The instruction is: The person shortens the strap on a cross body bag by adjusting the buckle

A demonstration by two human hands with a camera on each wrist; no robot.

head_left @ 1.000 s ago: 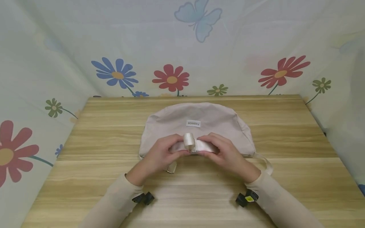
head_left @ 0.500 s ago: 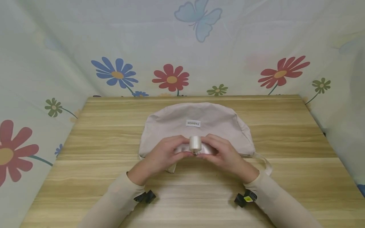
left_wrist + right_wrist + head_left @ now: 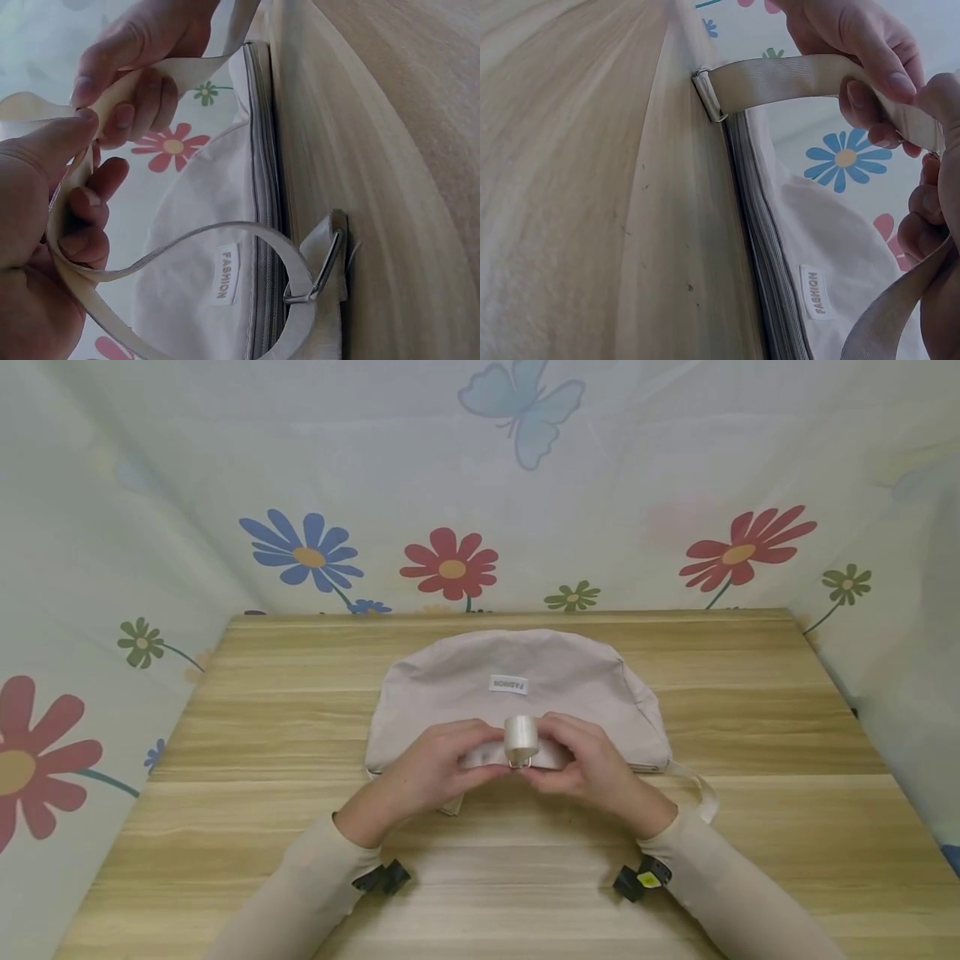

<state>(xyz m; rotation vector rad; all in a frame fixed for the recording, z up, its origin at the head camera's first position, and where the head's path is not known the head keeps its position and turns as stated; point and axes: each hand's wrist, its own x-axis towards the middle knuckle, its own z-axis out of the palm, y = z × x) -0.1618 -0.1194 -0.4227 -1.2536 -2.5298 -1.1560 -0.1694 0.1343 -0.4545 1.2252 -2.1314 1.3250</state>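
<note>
A pale pink bag (image 3: 570, 652) with a white FASHION label (image 3: 508, 684) lies on the table behind my hands. Raised in front of it is the bag's cream strap (image 3: 521, 737), looped up between both hands. My left hand (image 3: 431, 764) pinches the strap between thumb and curled fingers. From the other side my right hand (image 3: 596, 764) grips it as well, its fingertips near the left hand's. A small metal buckle (image 3: 520, 763) shows under the loop, partly covered by fingertips. A second metal ring (image 3: 709, 96) on the strap hangs low beside the bag's zipper (image 3: 761, 225).
A wood-grain table (image 3: 262, 718) bears the bag. Beyond the bag's right corner a free length of strap (image 3: 701, 789) trails onto the wood. A flower-printed curtain (image 3: 637, 485) closes in the back and sides. Small black cameras sit at both wrists.
The strap loop and buckle have shifted right and turned to face me. The left hand has edged right, so its fingertips sit nearer the buckle. The bag stays in place.
</note>
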